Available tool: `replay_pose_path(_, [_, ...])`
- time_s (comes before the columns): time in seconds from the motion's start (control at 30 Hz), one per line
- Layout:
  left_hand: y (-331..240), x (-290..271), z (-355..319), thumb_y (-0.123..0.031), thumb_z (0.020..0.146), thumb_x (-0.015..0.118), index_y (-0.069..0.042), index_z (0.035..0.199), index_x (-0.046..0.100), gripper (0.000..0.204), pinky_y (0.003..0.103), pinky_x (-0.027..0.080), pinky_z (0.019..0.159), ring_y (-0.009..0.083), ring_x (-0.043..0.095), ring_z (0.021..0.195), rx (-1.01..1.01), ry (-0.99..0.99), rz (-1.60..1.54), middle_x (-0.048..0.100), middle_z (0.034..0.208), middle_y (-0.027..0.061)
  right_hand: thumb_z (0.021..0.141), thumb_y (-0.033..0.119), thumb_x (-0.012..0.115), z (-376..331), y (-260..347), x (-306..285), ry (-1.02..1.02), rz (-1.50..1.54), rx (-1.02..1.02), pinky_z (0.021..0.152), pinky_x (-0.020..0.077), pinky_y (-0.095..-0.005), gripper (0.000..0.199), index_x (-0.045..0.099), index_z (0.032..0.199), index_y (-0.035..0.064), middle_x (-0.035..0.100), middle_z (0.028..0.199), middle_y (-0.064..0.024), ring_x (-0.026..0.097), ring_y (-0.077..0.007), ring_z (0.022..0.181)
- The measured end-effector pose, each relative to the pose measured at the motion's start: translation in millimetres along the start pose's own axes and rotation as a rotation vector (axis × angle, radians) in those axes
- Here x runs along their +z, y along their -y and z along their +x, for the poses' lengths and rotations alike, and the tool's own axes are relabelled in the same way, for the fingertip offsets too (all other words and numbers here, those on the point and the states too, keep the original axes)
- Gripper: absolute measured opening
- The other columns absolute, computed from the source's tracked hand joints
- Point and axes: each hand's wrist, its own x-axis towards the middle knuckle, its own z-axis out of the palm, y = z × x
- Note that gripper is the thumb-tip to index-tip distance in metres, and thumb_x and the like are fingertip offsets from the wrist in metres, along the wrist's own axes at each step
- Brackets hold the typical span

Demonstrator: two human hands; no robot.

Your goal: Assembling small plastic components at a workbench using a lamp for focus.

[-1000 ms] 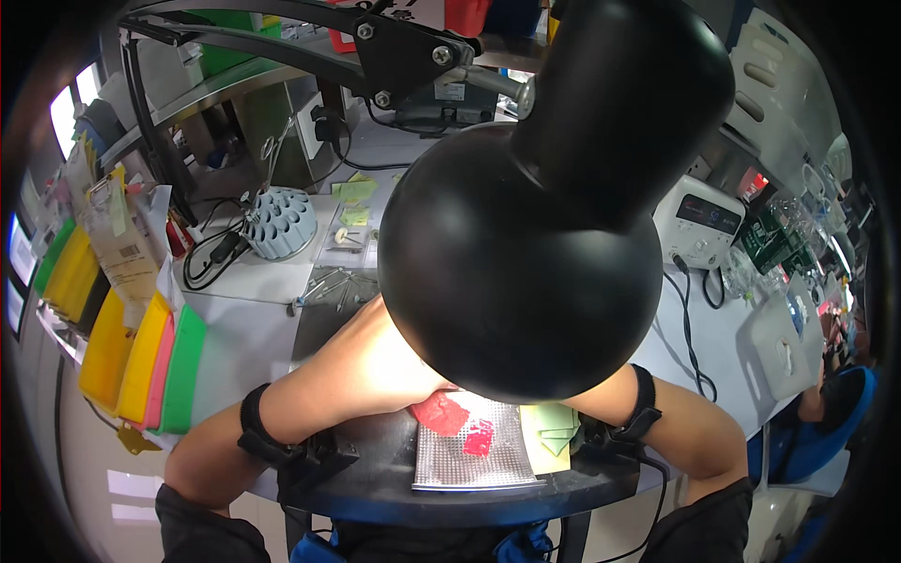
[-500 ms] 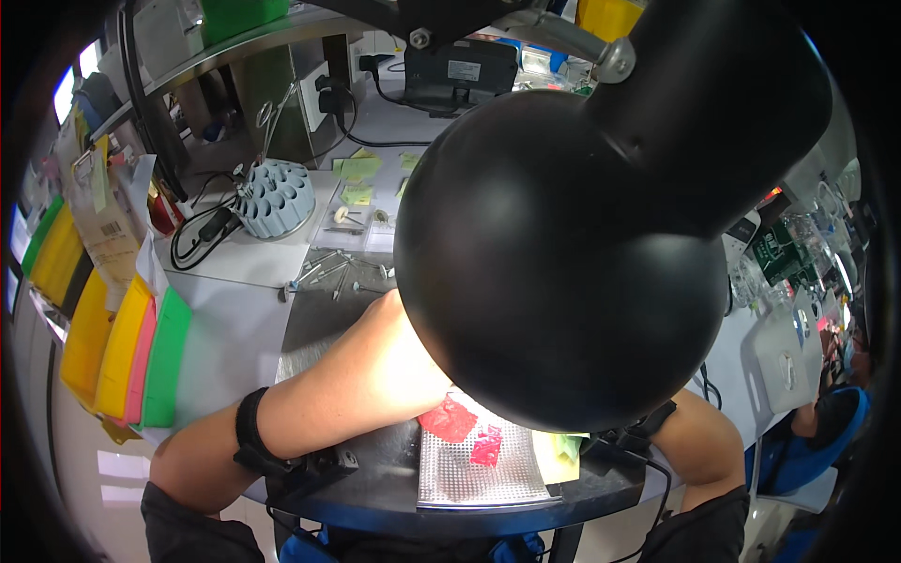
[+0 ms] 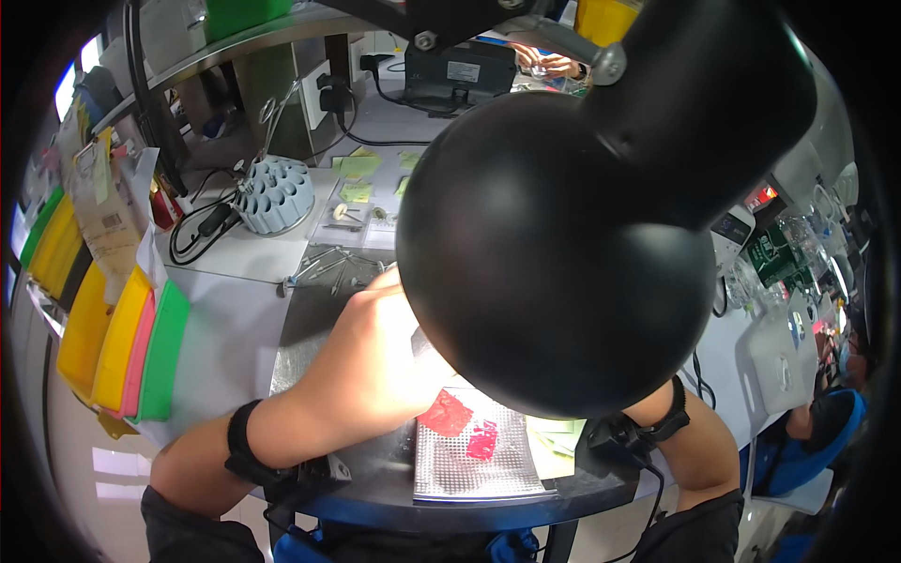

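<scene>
Head view: your left hand [image 3: 380,355] is partly behind the black lamp [image 3: 554,253], its fingertips covered, so I can't make out whether they're apart or clamped on something. Your right hand is hidden behind that lamp too; only your strapped right forearm [image 3: 702,450] shows. Right by your left hand's edge lies a red sheet [image 3: 445,415], a smaller red piece [image 3: 482,440] just beside it, both on the dimpled metal plate [image 3: 450,472]. Green notes [image 3: 560,441] sit along its right edge. Farther out, slim metal tools [image 3: 326,269] lie scattered near the blue-grey holder [image 3: 274,195].
</scene>
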Motion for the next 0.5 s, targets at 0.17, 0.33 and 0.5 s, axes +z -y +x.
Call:
replay_pose_path(0.17, [-18,5,-11,0.007,0.079,0.062,0.003,0.093,0.072,0.017,0.027,0.053,0.066,0.0115,0.065,0.066,-0.313,0.086,-0.088,0.070,0.074,0.0077,0.076,0.012,0.086,-8,-5,3,-0.037,0.057,0.010,0.100,0.0505,-0.0438,0.049,0.070,0.121,0.0033,0.067,0.125,-0.0156,0.065,-0.0322,0.116])
replay_pose_path(0.33, [-33,-2,-13,0.008,0.088,0.068,0.008,0.094,0.074,0.009,0.025,0.053,0.065,0.0082,0.066,0.075,-0.459,0.155,-0.518,0.075,0.085,0.0076,0.072,0.006,0.088,0,21,0,-0.125,-0.158,-0.081,0.069,0.0579,-0.0315,0.035,0.075,0.104,0.0026,0.074,0.100,-0.0119,0.073,-0.0271,0.076])
replay_pose_path(0.5, [-35,-1,-17,0.003,0.091,0.074,0.007,0.108,0.076,0.017,0.026,0.058,0.082,0.0139,0.072,0.093,-0.342,0.283,-0.532,0.077,0.105,0.0148,0.069,0.008,0.090,1,22,-12,-0.066,-0.027,-0.033,0.070,0.0573,-0.0334,0.036,0.075,0.101,0.0022,0.075,0.097,-0.0121,0.073,-0.0271,0.078])
